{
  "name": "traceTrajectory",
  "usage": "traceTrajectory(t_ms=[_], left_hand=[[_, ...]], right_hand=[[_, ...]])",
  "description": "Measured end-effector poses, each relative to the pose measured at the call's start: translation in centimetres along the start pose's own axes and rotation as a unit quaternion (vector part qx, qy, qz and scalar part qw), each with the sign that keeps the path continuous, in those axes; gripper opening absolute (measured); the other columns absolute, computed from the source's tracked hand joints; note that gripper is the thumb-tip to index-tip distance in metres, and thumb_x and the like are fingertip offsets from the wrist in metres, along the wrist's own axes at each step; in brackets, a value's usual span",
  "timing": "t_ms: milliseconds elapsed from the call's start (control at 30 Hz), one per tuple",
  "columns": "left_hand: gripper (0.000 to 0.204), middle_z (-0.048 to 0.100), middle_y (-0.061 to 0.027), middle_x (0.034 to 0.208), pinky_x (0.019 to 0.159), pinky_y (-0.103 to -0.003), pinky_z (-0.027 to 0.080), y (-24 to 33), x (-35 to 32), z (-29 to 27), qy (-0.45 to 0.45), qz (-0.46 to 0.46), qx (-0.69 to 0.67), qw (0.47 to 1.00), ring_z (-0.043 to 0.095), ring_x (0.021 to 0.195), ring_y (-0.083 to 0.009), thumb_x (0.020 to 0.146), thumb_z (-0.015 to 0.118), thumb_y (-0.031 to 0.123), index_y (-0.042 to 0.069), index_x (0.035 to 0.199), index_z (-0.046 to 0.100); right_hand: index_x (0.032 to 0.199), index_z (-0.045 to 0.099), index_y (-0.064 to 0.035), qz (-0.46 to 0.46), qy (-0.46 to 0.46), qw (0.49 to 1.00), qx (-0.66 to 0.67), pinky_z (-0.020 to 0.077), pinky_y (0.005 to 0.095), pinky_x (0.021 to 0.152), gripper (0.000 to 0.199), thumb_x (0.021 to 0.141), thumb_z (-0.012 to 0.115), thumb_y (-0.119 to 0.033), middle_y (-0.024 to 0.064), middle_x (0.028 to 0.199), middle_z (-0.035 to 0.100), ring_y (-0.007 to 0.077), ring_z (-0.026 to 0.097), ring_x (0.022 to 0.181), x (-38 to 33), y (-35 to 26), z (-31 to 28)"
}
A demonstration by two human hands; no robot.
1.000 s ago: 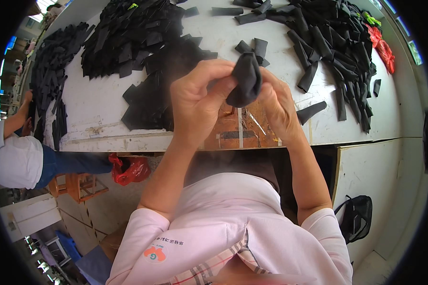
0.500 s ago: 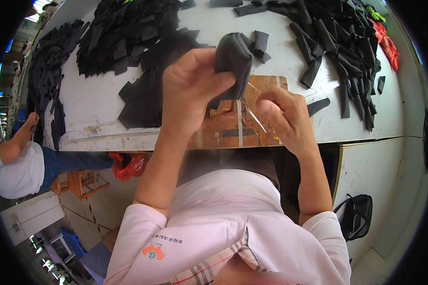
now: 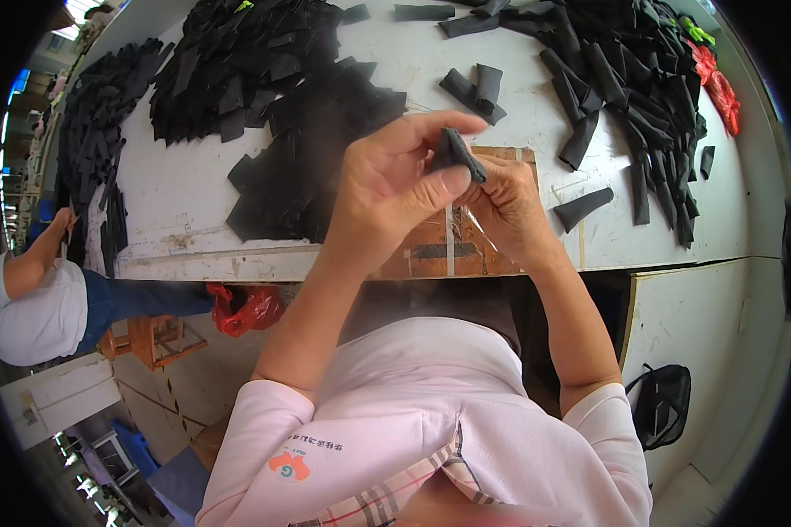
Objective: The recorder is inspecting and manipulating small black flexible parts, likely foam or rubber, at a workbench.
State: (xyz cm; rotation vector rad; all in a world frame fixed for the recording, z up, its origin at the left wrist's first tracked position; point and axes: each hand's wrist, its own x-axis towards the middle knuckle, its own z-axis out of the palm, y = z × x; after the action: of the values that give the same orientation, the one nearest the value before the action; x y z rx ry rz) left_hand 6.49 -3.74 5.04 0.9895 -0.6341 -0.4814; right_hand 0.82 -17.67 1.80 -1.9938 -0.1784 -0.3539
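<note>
Item: small black piece of soft fabric (image 3: 457,151), rolled or folded into a short tube-like wad, matte, dark throughout, its seams and edges too small to make out. Location: raised above the near edge of the white worktable (image 3: 466,70), pinched between both hands directly over a brown wooden board (image 3: 466,241) that lies flat just beneath them. Left hand (image 3: 387,189): curled closed about the piece, thumb pressed against its lower end, forefinger arched over the top. Right hand (image 3: 505,202): closed on the piece from the far side, fingertips meeting those of the left; most of its grip is hidden behind the fabric. Handling note, as a judgement: the work seems to be turning or rolling the piece, which would go best with a short grip near the fold, thumbs working against forefingers so the soft cloth does not spring open, and both hands kept low over the board. Surroundings: beyond the left hand, a heap of flat black fabric cut-outs (image 3: 264,88); beyond and to the outer side of the right hand, a spread of black rolled fabric tubes (image 3: 624,79), one lying apart just beside that hand (image 3: 584,208). Well off to the left, another person in a white shirt (image 3: 26,307) works at the same table.
</note>
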Motion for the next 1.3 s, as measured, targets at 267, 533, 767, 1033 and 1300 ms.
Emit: traceTrajectory(t_ms=[267, 533, 767, 1033, 1300], left_hand=[[0.015, 0.058, -0.0038, 0.078, 0.065, -0.020, 0.042, -0.4, 0.2, 0.4, 0.035, 0.067, 0.154, 0.985, 0.052, 0.070, -0.0074, 0.073, 0.062, -0.006, -0.001, 0.087, 0.062], [0.012, 0.059, -0.0028, 0.077, 0.068, -0.019, 0.043, 0.2, -0.7, 1.2, 0.103, 0.089, 0.091, 0.987, 0.052, 0.072, -0.0063, 0.079, 0.061, 0.005, -0.001, 0.090, 0.061], [0.015, 0.061, -0.0080, 0.088, 0.075, -0.024, 0.041, -0.1, -1.3, -1.1, 0.157, 0.087, -0.018, 0.984, 0.053, 0.079, -0.0098, 0.082, 0.058, 0.012, -0.001, 0.090, 0.060], [0.027, 0.057, -0.0144, 0.089, 0.079, -0.037, 0.042, -3.4, -3.1, -9.4, 0.243, 0.075, 0.697, 0.671, 0.052, 0.089, -0.0306, 0.068, 0.063, 0.007, 0.001, 0.094, 0.056], [0.011, 0.058, -0.0111, 0.067, 0.060, -0.033, 0.043, -4.0, -4.3, -13.1, 0.250, 0.047, 0.688, 0.680, 0.055, 0.063, -0.0238, 0.071, 0.063, 0.008, -0.002, 0.069, 0.059]], right_hand=[[0.074, 0.053, -0.0009, 0.018, -0.025, 0.998, 0.051, 0.0380, 0.0314, 0.047, 0.012, 0.082, 0.055, -0.009, 0.0095, 0.057, 0.047, 0.0208, 0.048, 0.049, -0.7, 1.0, 0.6], [0.072, 0.052, -0.0010, -0.023, -0.045, 0.998, -0.040, 0.0384, 0.0347, 0.049, 0.015, 0.080, 0.058, -0.012, 0.0107, 0.056, 0.047, 0.0267, 0.050, 0.053, 0.5, -0.6, -0.7], [0.063, 0.047, -0.0013, -0.031, -0.038, 0.993, -0.104, 0.0359, 0.0362, 0.045, 0.025, 0.078, 0.061, -0.016, 0.0128, 0.057, 0.049, 0.0292, 0.048, 0.049, 1.0, -1.4, -0.1], [0.083, 0.060, -0.0012, -0.021, 0.058, 0.962, 0.266, 0.0410, 0.0212, 0.056, 0.043, 0.091, 0.040, -0.038, 0.0031, 0.060, 0.055, 0.0077, 0.050, 0.056, 6.9, -1.6, -7.3], [0.079, 0.059, 0.0005, 0.201, 0.061, 0.961, 0.182, 0.0342, 0.0201, 0.046, 0.039, 0.090, 0.045, -0.035, 0.0011, 0.058, 0.050, 0.0062, 0.044, 0.052, -3.0, -1.1, 0.6]])
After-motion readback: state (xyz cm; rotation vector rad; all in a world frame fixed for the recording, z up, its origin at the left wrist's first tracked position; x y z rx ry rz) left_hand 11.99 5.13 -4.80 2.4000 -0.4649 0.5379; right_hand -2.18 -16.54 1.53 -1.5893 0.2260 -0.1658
